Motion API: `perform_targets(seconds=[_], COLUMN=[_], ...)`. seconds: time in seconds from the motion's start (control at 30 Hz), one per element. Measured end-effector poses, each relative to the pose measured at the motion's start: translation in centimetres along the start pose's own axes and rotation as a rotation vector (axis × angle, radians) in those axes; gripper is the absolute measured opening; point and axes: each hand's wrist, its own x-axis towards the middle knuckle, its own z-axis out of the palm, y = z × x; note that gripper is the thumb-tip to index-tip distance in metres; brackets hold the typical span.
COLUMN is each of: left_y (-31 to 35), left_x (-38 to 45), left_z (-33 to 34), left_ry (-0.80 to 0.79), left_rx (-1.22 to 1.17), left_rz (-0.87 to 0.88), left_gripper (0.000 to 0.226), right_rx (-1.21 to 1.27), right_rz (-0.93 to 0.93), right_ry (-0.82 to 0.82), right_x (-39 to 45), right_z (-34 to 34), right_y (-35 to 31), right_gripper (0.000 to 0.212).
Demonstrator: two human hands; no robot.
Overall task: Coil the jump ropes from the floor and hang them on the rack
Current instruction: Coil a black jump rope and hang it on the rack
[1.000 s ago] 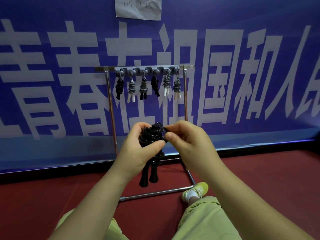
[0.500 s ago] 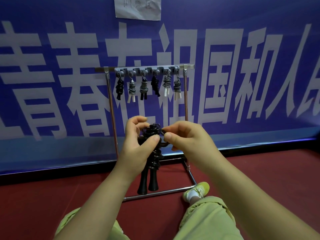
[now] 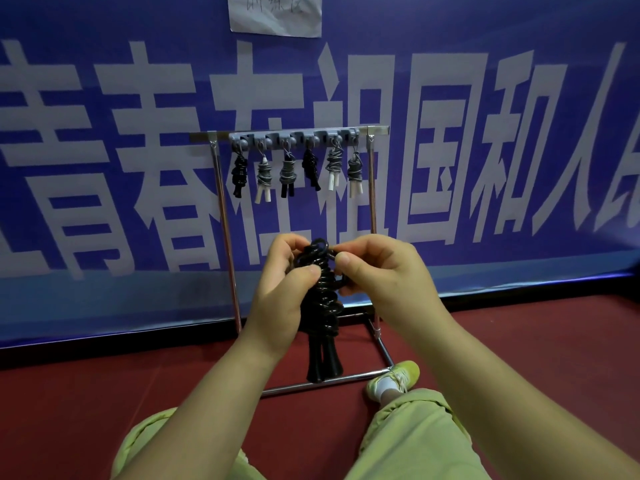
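Black coiled rope (image 3: 320, 292) in both grips, left hand (image 3: 282, 292), right hand (image 3: 384, 275); rack (image 3: 375, 131) behind

I have only one view, from the camera on the person's head. It looks forward and slightly down from a low, seated height, close over both forearms and the knees (image 3: 415, 431). It faces the blue banner (image 3: 104, 168) square on, with the rack (image 3: 221, 216) near and centred and the red floor (image 3: 554, 341) below.
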Motion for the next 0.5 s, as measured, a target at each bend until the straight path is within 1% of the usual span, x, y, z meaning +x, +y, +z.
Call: perform_targets(seconds=[0.07, 0.17, 0.23, 0.37, 0.43, 0.5], left_y=[-0.1, -0.3, -0.4, 0.1, 0.3, 0.5], left_x=[-0.1, -0.4, -0.3, -0.4, -0.5, -0.5], left_z=[0.3, 0.6, 0.6, 1.0, 1.2, 1.3], left_ry=[0.015, 0.104, 0.133, 0.105, 0.093, 0.079], left_rx=[0.005, 0.024, 0.047, 0.072, 0.084, 0.065], left_rz=[-0.023, -0.025, -0.025, -0.027, -0.034, -0.045], left_gripper=[0.018, 0.014, 0.022, 0.039, 0.036, 0.028], right_rx=[0.002, 0.014, 0.009, -0.078, -0.083, -0.077], right_rz=[0.000, 0.036, 0.064, 0.049, 0.037, 0.023], right_ry=[0.027, 0.037, 0.046, 0.068, 0.060, 0.044], right_x=[0.0, 0.1, 0.2, 0.5, 0.5, 0.4], right_z=[0.1, 0.2, 0.3, 0.4, 0.3, 0.3], right_y=[0.1, 0.1, 0.2, 0.1, -0.2, -0.4], right_gripper=[0.012, 0.013, 0.013, 0.015, 0.016, 0.016])
